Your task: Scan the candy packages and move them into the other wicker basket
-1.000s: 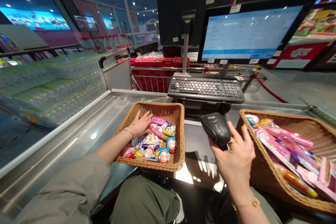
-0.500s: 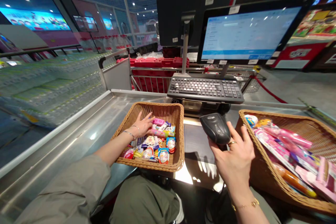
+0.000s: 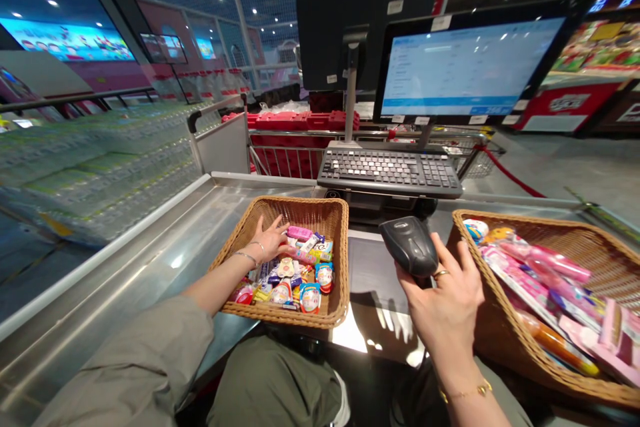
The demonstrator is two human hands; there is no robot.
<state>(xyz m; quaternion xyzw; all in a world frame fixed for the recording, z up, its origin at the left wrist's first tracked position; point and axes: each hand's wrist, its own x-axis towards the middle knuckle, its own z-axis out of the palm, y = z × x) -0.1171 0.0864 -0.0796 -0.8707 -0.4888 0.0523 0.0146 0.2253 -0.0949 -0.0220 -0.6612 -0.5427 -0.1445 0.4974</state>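
A wicker basket (image 3: 345, 260) with candy and small wrapped packets stands on the metal counter. Over its left part is my left hand (image 3: 270, 241), fingers spread, beside a pink packet (image 3: 299, 233); I see nothing held in it. Round blue-and-white packs (image 3: 310, 297) lie at the basket's front right. My right hand (image 3: 447, 293) is wrapped round a black handheld scanner (image 3: 410, 245), whose head points left, between the two baskets. At the right, a second wicker basket (image 3: 505, 310) holds pink packages and an orange tube (image 3: 555, 341).
A black keyboard (image 3: 390, 169) stands behind the baskets, below a lit monitor (image 3: 450, 70) and a dark screen back (image 3: 330, 40). The counter's raised metal edge (image 3: 115, 240) runs along the left. Beyond are a cart (image 3: 285, 153) and stacked bottles (image 3: 110, 153).
My left hand has shifted very slightly within the basket, its fingers still spread. The scanner stays in my right hand, and the view has moved a little.
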